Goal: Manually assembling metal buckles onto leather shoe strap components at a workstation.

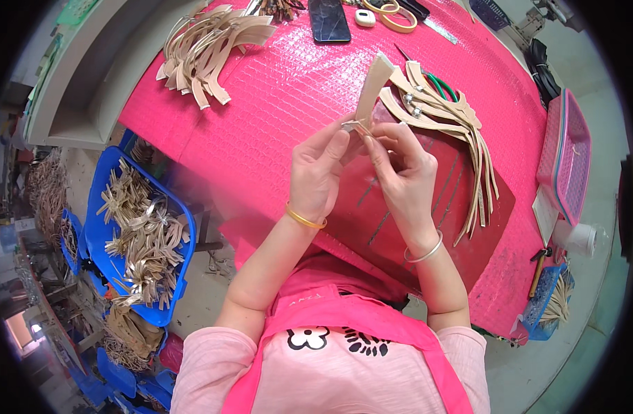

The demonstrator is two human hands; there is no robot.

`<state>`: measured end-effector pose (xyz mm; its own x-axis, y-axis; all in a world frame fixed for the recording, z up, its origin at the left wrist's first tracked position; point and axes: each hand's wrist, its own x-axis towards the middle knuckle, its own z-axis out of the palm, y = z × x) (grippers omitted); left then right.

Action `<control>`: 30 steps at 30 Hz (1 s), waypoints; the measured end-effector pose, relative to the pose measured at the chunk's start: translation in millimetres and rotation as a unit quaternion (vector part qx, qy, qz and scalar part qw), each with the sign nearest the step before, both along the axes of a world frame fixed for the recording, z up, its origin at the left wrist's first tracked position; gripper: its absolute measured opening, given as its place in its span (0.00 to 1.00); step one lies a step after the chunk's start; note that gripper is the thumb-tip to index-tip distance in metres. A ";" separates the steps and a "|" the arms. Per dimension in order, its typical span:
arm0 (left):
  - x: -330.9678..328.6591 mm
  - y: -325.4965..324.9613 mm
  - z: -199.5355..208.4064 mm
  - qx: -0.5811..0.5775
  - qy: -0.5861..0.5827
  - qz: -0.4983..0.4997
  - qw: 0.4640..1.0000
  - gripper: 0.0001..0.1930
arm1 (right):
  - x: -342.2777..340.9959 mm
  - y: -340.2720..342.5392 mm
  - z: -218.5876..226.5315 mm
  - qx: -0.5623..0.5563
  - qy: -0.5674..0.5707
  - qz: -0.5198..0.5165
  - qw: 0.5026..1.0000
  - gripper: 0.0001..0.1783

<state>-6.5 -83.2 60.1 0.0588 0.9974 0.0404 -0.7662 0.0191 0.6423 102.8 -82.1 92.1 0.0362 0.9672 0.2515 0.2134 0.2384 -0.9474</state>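
Note:
Above the near part of the pink-covered table, both my hands meet on a beige strap (373,86) whose wide end stands up from between them. My left hand (316,165) pinches it by a small silver buckle (349,125). Thumb and fingers of my right hand (404,165) are closed on the strap's narrow part, just right of the buckle. My fingers hide some of the strap there. Close beyond my right hand lies a bunch of beige straps (444,114) with silver buckles, its long ends trailing over a dark red mat (399,214).
Another pile of beige straps (209,52) lies at the far left. A dark phone (329,21), a small white device (364,18) and tape rolls (399,19) sit at the far edge. Blue strap-filled bin (95,207) stands left; pink basket (572,159) and hammer (537,272) are right.

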 end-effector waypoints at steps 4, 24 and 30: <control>-6.1 0.6 0.4 0.005 -0.028 -0.013 1.000 0.14 | 4.4 -4.5 6.6 0.047 -0.121 0.008 0.991 0.05; -19.2 0.3 27.4 0.135 0.271 0.063 0.951 0.14 | 11.6 -10.1 27.7 0.187 -0.300 0.017 0.935 0.05; -38.4 16.4 39.3 0.089 0.277 -0.024 0.957 0.12 | 24.7 -14.2 17.0 -0.050 0.008 0.134 0.990 0.12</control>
